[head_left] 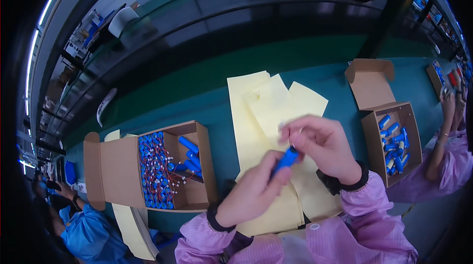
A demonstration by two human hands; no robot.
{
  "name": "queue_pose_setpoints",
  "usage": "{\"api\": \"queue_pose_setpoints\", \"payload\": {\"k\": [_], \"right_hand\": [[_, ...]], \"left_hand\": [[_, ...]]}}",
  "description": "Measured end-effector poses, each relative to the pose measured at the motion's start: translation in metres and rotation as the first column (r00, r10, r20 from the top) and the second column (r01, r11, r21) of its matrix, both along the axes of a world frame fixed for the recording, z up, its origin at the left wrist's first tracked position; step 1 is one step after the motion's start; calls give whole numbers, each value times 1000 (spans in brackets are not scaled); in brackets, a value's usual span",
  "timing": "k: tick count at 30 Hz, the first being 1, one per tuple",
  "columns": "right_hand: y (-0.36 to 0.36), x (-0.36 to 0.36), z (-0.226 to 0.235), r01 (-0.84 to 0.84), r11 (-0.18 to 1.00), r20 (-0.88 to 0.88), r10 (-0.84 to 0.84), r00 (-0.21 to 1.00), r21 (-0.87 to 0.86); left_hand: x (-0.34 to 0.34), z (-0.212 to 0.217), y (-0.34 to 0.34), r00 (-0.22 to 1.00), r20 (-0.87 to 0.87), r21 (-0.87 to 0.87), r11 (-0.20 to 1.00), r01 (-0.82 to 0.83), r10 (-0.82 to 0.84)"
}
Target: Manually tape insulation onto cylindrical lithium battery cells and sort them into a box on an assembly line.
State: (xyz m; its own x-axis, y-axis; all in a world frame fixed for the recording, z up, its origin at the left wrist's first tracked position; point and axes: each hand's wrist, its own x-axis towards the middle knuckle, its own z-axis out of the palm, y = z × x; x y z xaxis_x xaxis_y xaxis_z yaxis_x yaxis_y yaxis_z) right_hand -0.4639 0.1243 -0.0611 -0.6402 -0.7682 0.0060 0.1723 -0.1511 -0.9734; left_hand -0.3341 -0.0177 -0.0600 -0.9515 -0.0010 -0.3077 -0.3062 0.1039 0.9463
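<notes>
A blue cylindrical battery (pixel 284 161) lies across the fingers of my left hand (pixel 252 191), which is closed around it with the thumb along its side. My right hand (pixel 325 147) is pinched at the battery's upper end, on what looks like its thin wire lead. A small white tip, like a connector (pixel 282 126), shows blurred beside those fingers. Both hands are over pale yellow sheets of paper (pixel 251 116) spread on the green table. Left of them stands an open cardboard box (pixel 203 165), with wired batteries (pixel 157 170) packed upright on one side and several loose ones on the other.
To the right, another open cardboard box (pixel 373 116) contains several loose blue batteries (pixel 394 143). A co-worker in a pink sleeve (pixel 451 160) works at the far right, and a person in blue (pixel 91 229) is at the lower left. Dark rails (pixel 236 13) run beyond the green table (pixel 315 74).
</notes>
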Motion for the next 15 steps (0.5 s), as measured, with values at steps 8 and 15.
{"api": "queue_pose_setpoints", "payload": {"k": [8,15], "right_hand": [[18,33,-18,263,766,-762,413,498,587],[48,2,-42,546,591,-801,372,468,594]], "left_hand": [[2,-24,-15,919,-187,-202,902,-381,347],[0,-22,0,966,-191,-470,848,-245,173]]}}
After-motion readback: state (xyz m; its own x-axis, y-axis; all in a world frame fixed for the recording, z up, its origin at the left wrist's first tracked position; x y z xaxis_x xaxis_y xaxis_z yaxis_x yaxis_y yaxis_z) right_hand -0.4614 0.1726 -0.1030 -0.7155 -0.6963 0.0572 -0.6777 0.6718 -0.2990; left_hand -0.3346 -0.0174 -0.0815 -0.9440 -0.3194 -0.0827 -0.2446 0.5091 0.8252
